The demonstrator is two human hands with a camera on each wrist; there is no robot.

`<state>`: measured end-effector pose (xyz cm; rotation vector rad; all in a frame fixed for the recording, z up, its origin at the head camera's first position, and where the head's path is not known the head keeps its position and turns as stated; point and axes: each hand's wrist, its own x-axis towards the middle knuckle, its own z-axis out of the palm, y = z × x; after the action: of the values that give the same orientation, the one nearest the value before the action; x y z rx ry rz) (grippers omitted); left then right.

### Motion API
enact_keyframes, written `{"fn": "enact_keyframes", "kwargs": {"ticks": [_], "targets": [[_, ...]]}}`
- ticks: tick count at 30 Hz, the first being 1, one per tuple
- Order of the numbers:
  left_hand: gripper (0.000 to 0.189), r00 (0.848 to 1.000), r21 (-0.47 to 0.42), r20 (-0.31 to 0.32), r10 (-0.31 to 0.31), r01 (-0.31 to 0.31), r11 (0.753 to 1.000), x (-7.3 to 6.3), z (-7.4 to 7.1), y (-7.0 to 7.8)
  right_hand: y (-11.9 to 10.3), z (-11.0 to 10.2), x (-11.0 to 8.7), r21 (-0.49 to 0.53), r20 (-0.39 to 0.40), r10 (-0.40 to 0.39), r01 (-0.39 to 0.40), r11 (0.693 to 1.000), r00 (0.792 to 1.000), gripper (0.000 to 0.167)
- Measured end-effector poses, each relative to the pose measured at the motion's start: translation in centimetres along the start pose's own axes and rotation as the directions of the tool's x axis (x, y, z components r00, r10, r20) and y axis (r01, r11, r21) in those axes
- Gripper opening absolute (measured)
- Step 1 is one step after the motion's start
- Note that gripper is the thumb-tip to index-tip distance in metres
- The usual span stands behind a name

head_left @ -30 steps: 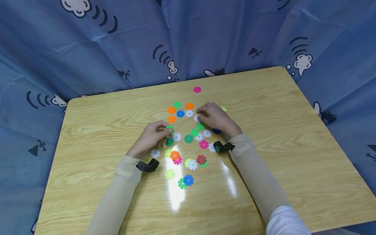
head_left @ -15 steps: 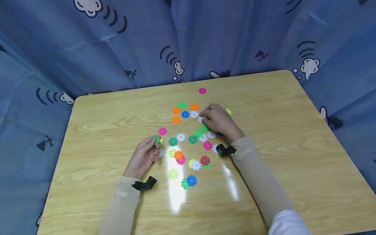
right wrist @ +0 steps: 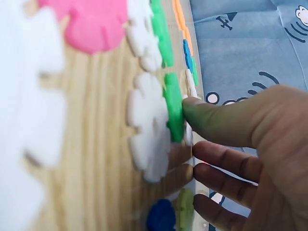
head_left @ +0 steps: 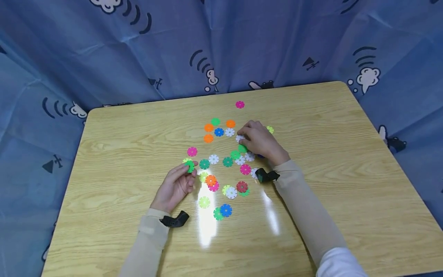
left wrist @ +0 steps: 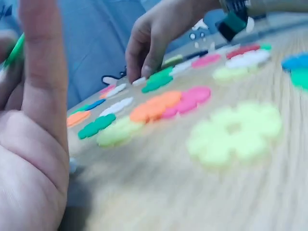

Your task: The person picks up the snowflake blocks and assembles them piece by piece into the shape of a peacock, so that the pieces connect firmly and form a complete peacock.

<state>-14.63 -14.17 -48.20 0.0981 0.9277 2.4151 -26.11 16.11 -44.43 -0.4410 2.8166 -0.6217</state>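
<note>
My left hand point(head_left: 176, 186) pinches a green snowflake disc point(head_left: 189, 166) between thumb and fingertips, palm partly turned up, above the left side of the scattered discs. Only an edge of that green disc point(left wrist: 15, 50) shows in the left wrist view, behind the fingers. My right hand point(head_left: 260, 140) is lowered to the table, its thumb and fingertips holding the rim of a white snowflake disc point(head_left: 239, 138). A light green disc point(head_left: 243, 148) lies close to its thumb. In the right wrist view the white disc is mostly hidden behind the green disc point(right wrist: 174, 108) and the thumb.
Several flat discs in orange, blue, pink, white and yellow lie between and around the hands, some overlapping, such as a blue disc point(head_left: 226, 210) near the front. One pink disc point(head_left: 240, 104) lies alone toward the back. A blue curtain point(head_left: 173, 50) hangs behind the wooden table point(head_left: 328, 154).
My left hand drew back left and toward me with the green disc, uncovering a pink disc, then shifted slightly right and turned the disc. My right hand stayed at the white disc.
</note>
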Motion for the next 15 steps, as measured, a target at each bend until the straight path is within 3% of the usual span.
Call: {"fn": "enact_keyframes", "kwargs": {"ticks": [7,11,15], "targets": [[0.03,0.999,-0.021,0.031,-0.025,0.026,0.999,3.3,-0.5,0.9,0.0,0.2,0.2,-0.006,-0.021,0.032,-0.032,0.999,0.999,0.028],[0.031,1.0,0.009,0.016,-0.027,0.027,1.0,4.2,-0.6,1.3,0.1,0.5,0.5,0.119,-0.025,0.044,-0.041,0.992,0.999,0.023],[0.029,0.999,0.034,-0.003,-0.043,0.043,0.998,4.6,-0.4,1.3,-0.1,0.1,0.4,0.261,-0.068,0.086,-0.065,0.963,0.994,0.018]]}}
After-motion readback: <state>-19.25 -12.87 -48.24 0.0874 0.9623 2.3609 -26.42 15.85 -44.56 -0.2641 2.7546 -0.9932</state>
